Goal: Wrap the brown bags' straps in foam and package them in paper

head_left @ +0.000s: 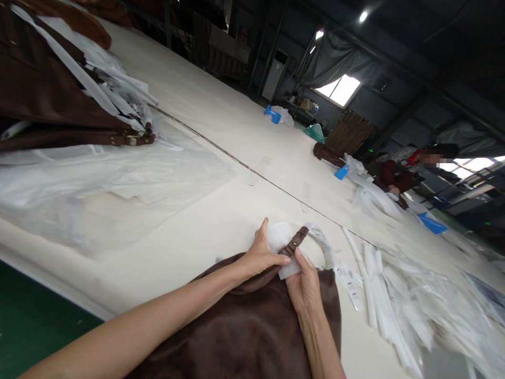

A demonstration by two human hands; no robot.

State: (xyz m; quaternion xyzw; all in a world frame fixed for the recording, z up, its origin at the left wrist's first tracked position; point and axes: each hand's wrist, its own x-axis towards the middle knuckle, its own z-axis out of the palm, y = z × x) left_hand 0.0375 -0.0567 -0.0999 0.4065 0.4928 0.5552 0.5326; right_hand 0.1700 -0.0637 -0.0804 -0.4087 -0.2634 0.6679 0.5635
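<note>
A dark brown leather-look bag (pixel 244 331) lies at the table's near edge, below my forearms. Its brown strap end (pixel 299 238), with a brass-coloured buckle and stud, points up from the top edge; the rest of the handle is wrapped in white material (pixel 325 245). My left hand (pixel 260 253) is spread, its thumb touching the bag's top beside the buckle and its index finger stretched up. My right hand (pixel 305 281) is closed at the strap's base, pinching a small white sheet (pixel 290 269) against it. Its fingertips are partly hidden. A white tag (pixel 351 289) hangs on the right.
More brown bags (pixel 51 84) with white wrapping are piled at left, beside clear plastic sheeting (pixel 118 195). White strips (pixel 381 295) and crumpled plastic bags (pixel 442 295) lie at right. A seam crosses the white table (pixel 189 221). Another person (pixel 398 173) bends over the far right side.
</note>
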